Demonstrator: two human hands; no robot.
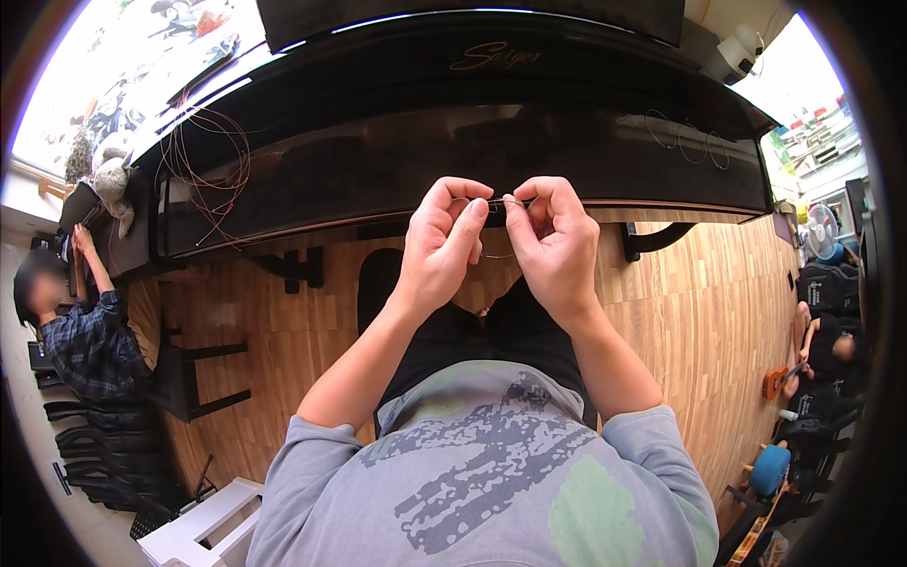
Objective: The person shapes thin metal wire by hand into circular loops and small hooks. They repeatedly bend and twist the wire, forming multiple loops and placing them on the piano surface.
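Between my two hands runs a thin wire string [499, 256], with a small loop of it hanging below the fingers. My left hand [442, 236] pinches it between thumb and forefinger; my right hand [557, 244] does the same a short gap away. Both are raised near the front edge of a black upright piano [378, 156], above my lap. Over the piano's left end lies a loose coil of copper-coloured strings [248, 163]. Fine pale strings [675, 146] lie in loops at its right end. The exact ends of the held string are too small to make out.
At the left a person in a checked shirt [80, 350] sits by a black bench [203, 383], hands on a dark object. Another person at the far right holds a small orange ukulele [775, 383]. A white stand [203, 529] is at lower left, a fan [822, 233] at right.
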